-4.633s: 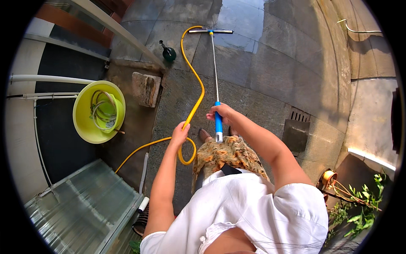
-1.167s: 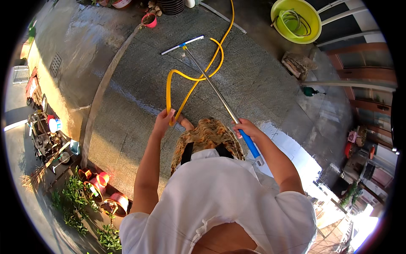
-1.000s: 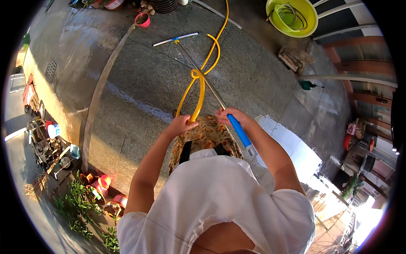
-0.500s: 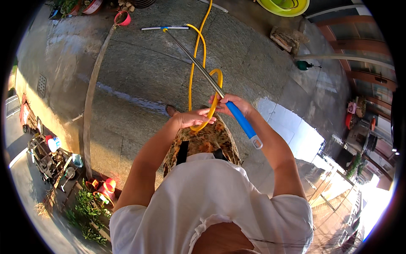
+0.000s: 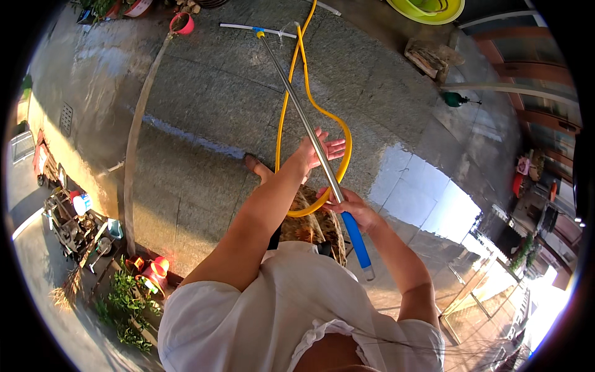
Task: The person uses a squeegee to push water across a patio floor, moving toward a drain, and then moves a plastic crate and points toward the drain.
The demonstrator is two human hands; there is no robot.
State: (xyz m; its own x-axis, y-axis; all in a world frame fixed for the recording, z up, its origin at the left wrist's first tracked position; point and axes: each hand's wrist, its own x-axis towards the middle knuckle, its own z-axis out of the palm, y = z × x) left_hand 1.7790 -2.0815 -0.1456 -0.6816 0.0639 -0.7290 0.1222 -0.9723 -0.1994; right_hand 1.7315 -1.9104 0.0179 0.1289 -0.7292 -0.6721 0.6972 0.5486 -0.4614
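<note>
A floor squeegee with a thin metal pole (image 5: 291, 90) and blue grip (image 5: 356, 239) slants away from me; its wide white head (image 5: 238, 26) is at the far side. Closed around the pole just above the blue grip is my right hand (image 5: 358, 209), its fingers also against a yellow hose (image 5: 348, 139). The hose makes a loop in front of my body, its end near the squeegee head with a little water there. My left hand (image 5: 319, 149) has its fingers stretched out, palm up, inside the loop, behind the pole and close to it.
Wet concrete floor (image 5: 211, 87) lies around me. At the left runs a raised kerb (image 5: 133, 136) with a pink pot (image 5: 182, 23) at its far end. Stones (image 5: 427, 59) and a yellow-green basin (image 5: 427, 9) stand far right. Leafy plants (image 5: 127, 304) are at the lower left.
My left hand has let the hose go and reached forward and right, fingers spread. My right hand moved nearer with the squeegee. The hose loop widened, and its end swung right.
</note>
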